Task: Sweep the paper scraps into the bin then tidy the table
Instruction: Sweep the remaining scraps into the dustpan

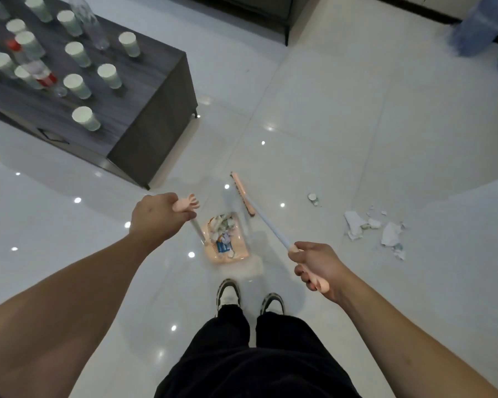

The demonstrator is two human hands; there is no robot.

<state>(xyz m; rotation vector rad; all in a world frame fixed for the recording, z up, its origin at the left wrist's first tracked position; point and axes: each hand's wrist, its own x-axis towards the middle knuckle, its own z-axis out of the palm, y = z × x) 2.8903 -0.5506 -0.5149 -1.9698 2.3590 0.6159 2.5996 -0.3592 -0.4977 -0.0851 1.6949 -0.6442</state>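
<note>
Fingers of the left hand (pixel 153 216) curl round the pink dustpan (pixel 227 242) handle; the right hand (pixel 314 268) grips one broom (pixel 243 196). Paper scraps (pixel 374 231) lie on the floor to the right, more fill the pan. Roughly fourteen paper cups (pixel 85 117) and two bottles (pixel 38 67) stand on the table (pixel 156 110).

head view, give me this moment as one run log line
left hand grips dustpan handle | right hand grips broom handle | dustpan holds scraps | paper scraps on floor, right of broom

Bare forearms, black trousers (pixel 256 354), black-and-white trainers (pixel 228 291).
</note>
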